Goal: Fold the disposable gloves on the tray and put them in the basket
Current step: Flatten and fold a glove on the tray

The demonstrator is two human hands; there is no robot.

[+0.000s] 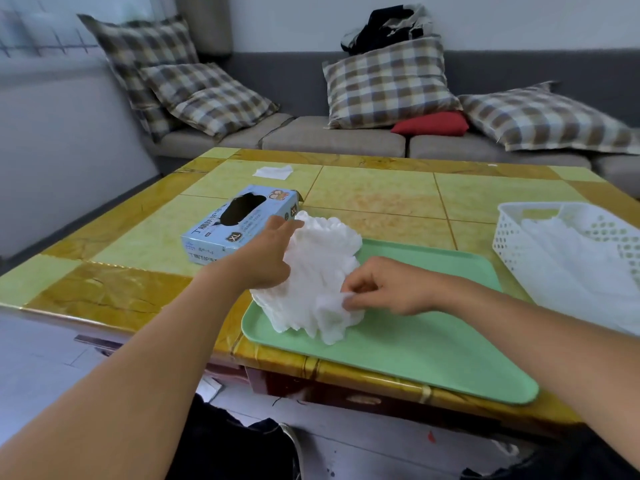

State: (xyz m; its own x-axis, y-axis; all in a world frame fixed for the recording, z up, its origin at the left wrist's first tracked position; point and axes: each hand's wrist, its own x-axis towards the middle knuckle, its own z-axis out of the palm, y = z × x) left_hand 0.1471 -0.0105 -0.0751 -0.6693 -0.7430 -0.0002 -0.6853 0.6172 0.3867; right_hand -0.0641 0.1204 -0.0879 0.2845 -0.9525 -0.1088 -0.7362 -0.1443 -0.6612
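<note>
Head view. A pile of white disposable gloves sits at the centre of the frame, on the upper left corner of a green tray; part of the pile overhangs the tray's left edge. The tray lies on a yellow tiled surface and its near corner sticks out past the surface's front edge, lower right of centre.

Left hand: fingers extended, resting against the left side of the pile, fingertips near its top. It does not curl round anything visible; thumb side is hidden behind the pile.

Right hand: fingers curled, thumb and fingertips pinching a fold of glove at the lower right side of the pile.

White perforated basket at the right edge of the frame, on the surface, just beside the tray's upper right corner. More white gloves lie inside it; whether they are folded I cannot tell.

Light blue glove box marked XL, left of the pile, oval opening facing up, dark inside. 1 small white scrap lies further back on the surface.

Background, top of frame: grey sofa with 4 plaid cushions, 1 red cushion, dark clothing heaped on the backrest.
</note>
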